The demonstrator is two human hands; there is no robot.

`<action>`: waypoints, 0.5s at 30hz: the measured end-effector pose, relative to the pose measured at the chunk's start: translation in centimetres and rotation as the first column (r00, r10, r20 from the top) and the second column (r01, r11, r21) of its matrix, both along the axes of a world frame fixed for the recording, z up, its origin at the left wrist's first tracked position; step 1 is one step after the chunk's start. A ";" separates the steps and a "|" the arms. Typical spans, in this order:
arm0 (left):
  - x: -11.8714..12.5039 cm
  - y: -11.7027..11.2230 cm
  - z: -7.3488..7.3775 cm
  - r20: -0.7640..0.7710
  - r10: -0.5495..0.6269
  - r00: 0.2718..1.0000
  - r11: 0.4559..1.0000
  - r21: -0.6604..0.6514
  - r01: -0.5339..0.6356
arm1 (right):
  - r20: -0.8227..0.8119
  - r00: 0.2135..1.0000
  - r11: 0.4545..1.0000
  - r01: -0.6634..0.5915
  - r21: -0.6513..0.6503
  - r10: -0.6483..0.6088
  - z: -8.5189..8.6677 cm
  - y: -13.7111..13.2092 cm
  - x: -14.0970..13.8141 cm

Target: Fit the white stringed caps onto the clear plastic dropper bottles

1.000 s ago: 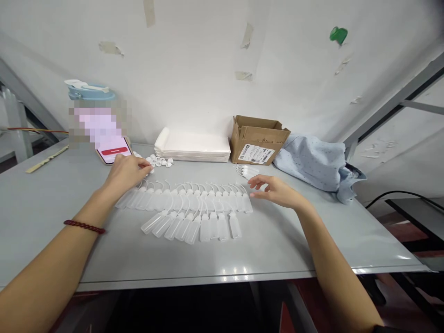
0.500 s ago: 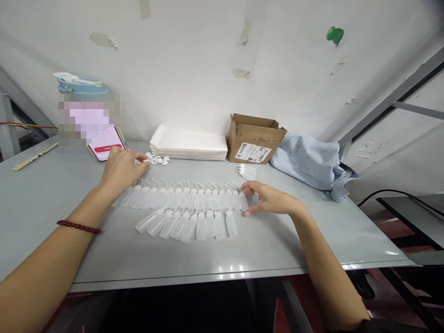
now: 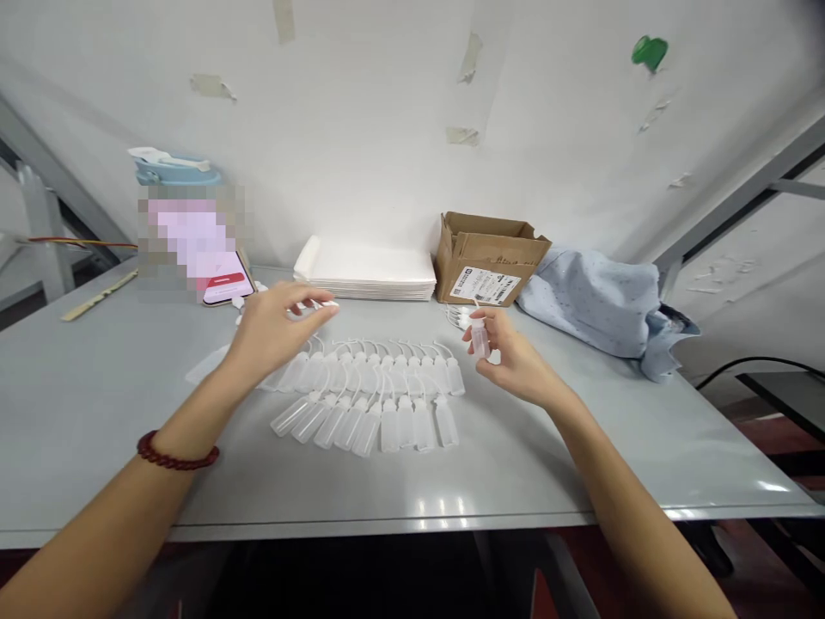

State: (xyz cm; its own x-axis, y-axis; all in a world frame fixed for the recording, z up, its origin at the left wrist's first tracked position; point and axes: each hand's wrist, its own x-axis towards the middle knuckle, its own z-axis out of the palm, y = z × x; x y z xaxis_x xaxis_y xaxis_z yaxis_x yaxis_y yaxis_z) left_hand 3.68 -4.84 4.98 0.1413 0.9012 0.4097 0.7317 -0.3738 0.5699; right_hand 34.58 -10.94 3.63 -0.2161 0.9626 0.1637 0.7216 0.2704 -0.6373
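My left hand is raised over the left end of the bottle rows, its thumb and fingertips pinching a small white cap. In my right hand a small translucent plastic bottle stands nearly upright, gripped between thumb and fingers. Two rows of similar bottles lie on the table between my hands: a back row with thin white curved tubes at the necks, and a front row also with tubes. More loose white caps are partly hidden behind my left hand.
A stack of white envelopes or sheets and an open cardboard box stand against the wall. Beside the box lies a light blue cloth. A phone leans at the back left, near a wooden strip on the grey table.
My left hand has moved right from the pile of caps, carrying a white cap. My right hand has lifted a bottle near the rows' right end. The view has shifted slightly.
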 end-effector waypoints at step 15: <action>5.8 -5.2 0.2 0.615 -0.323 0.719 0.791 -0.242 0.562 | -0.070 0.964 0.937 -0.229 0.263 0.256 -1.6 -2.5 -5.7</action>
State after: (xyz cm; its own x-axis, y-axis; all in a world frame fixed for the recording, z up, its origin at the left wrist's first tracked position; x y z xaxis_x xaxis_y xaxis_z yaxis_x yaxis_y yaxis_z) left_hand 9.49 -10.03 5.15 0.4411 0.8800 0.1762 0.0832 -0.2356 0.9683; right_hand 28.85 -13.42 2.02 -0.4072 0.8078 0.4262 0.5489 0.5894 -0.5927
